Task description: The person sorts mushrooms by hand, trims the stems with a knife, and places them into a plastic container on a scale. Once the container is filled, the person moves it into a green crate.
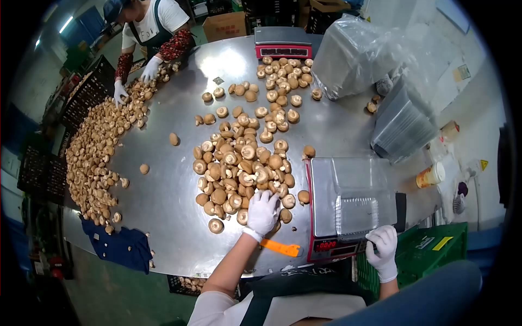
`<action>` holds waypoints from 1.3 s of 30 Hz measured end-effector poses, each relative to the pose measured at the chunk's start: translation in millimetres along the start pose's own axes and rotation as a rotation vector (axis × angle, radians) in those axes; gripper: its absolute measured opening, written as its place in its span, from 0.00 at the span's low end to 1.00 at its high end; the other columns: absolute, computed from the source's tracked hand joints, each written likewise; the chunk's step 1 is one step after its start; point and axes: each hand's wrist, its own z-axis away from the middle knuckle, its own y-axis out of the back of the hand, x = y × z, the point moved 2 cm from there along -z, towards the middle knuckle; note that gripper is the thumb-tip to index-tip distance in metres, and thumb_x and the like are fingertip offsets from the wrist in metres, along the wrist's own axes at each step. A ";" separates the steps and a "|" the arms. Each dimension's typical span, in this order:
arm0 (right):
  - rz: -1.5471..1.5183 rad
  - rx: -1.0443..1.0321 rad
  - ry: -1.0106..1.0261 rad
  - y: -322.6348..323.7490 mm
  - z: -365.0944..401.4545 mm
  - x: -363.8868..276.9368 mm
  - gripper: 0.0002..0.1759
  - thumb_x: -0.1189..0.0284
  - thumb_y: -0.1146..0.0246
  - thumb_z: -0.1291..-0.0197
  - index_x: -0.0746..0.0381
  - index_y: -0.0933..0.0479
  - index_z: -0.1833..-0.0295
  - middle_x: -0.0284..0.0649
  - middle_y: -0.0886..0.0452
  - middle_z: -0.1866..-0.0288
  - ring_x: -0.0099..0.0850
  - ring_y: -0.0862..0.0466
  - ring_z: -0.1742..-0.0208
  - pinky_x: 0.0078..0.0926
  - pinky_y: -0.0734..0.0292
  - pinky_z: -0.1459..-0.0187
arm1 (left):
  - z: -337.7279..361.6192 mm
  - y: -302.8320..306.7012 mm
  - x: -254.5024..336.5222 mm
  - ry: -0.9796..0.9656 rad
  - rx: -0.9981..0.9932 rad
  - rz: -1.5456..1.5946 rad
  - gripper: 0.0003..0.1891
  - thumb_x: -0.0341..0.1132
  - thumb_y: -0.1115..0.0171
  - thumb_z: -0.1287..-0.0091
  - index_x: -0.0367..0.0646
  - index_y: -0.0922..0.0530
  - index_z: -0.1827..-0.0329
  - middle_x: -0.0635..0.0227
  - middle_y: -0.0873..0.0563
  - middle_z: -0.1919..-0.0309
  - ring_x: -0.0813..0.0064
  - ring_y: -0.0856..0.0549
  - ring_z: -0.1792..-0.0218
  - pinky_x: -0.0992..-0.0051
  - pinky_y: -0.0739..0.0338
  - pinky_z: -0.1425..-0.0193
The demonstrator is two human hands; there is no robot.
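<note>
My left hand [263, 213], in a white glove, reaches onto the near edge of a pile of brown-capped mushrooms [218, 196]. Its fingers are stretched forward and slightly apart, touching mushrooms; the fingertips are partly hidden, and no mushroom shows clearly in its grip. My right hand [384, 253], also gloved, hovers by the near right corner of a red digital scale [326, 217]. Thumb and fingers curve apart with nothing visible between them. On the scale lies a clear plastic tray [361, 213]. An orange strip [280, 248] lies beside my left wrist.
Across the metal table [168, 217], a co-worker's gloved hands [151, 69] touch a long mushroom heap [95, 146]. A second scale [283, 43] stands at the back. Stacked clear trays [405, 122] and a paper cup [430, 175] are on the right, above a green crate [435, 252].
</note>
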 end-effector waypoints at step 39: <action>-1.116 -0.879 -0.521 -177.8 -28.8 -127.9 0.22 0.81 0.45 0.43 0.66 0.35 0.41 0.43 0.27 0.47 0.28 0.22 0.51 0.25 0.27 0.51 | 164.9 46.4 17.9 0.611 0.222 1.112 0.28 0.22 0.34 0.44 0.34 0.34 0.40 0.61 0.22 0.51 0.72 0.20 0.50 0.74 0.24 0.46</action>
